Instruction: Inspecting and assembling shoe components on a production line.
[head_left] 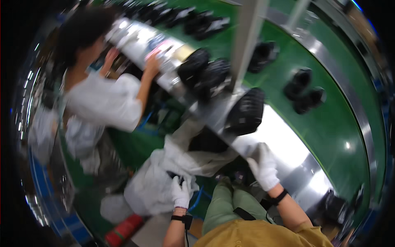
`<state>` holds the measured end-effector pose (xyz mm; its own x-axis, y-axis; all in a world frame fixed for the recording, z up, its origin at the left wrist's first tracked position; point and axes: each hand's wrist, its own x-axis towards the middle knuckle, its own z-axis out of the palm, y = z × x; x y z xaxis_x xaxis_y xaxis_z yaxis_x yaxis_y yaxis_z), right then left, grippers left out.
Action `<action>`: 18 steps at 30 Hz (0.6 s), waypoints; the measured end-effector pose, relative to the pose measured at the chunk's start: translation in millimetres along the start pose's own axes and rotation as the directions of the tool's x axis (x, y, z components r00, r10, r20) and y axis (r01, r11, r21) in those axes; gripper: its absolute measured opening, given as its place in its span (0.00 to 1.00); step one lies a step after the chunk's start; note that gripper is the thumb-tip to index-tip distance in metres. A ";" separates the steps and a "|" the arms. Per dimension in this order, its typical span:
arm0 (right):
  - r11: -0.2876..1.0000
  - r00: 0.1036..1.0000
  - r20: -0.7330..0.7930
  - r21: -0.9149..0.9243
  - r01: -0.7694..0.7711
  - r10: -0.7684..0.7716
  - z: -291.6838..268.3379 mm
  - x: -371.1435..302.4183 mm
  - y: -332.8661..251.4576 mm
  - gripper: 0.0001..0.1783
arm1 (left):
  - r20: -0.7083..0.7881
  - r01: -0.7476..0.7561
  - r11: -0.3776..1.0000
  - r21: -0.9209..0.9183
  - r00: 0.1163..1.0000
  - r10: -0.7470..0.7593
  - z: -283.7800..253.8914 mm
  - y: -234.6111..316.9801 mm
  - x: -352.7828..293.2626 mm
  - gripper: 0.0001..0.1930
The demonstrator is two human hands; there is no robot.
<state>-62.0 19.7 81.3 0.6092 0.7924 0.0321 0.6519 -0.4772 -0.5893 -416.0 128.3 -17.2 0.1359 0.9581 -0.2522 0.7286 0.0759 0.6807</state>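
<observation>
My left hand (180, 192), in a white glove, is at the large whitish plastic sack (152, 181) beside my legs. Its fingers are bent around a small dark thing at the sack, too blurred to name. My right hand (264, 168), also gloved in white, lies at the near edge of the steel ledge (290, 148) with its fingers stretched out and nothing seen in it. Just beyond it a black shoe (246, 111) sits on the ledge by a grey post. More black shoes (201, 72), looking shiny as if wrapped, stand farther left along the ledge.
A green conveyor belt (329, 127) runs past the ledge, carrying several black shoes (304, 90). A grey upright post (245, 45) rises from the ledge. At the left a co-worker in a white shirt (105, 99) reaches over the ledge. A red roll (123, 229) lies low at the left.
</observation>
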 end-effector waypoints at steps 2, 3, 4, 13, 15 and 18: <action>0.963 0.978 0.096 -0.183 0.199 -0.184 11.6 -7.9 24.3 0.40 | -0.042 0.132 0.983 0.131 0.991 -0.127 6.0 -20.1 -32.8 0.27; 0.910 0.946 0.154 -0.267 0.317 -0.285 10.6 -12.5 24.0 0.40 | -0.070 0.187 0.969 0.160 0.982 -0.178 10.7 -36.0 -49.7 0.28; 0.903 0.933 0.186 -0.253 0.347 -0.307 14.9 -13.2 26.3 0.40 | -0.093 0.159 0.961 0.227 0.986 -0.142 15.9 -47.7 -60.3 0.28; 0.824 0.892 0.214 -0.345 0.450 -0.398 30.6 -21.3 39.9 0.38 | 0.138 0.211 0.729 0.651 0.912 -0.387 72.1 -135.8 -170.3 0.26; 0.818 0.893 0.218 -0.361 0.448 -0.392 32.9 -22.7 39.4 0.39 | 0.124 0.221 0.640 0.736 0.885 -0.448 80.5 -160.8 -192.8 0.29; 0.799 0.890 0.207 -0.391 0.456 -0.407 37.5 -23.7 39.9 0.40 | 0.191 0.180 0.599 0.781 0.843 -0.503 80.2 -191.0 -193.0 0.32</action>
<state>-67.4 -3.9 26.7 0.1834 0.9779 0.1009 0.9756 -0.1684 -0.1410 -527.5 -93.3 -153.7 -0.1234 0.7167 -0.6864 0.9846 0.0022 -0.1747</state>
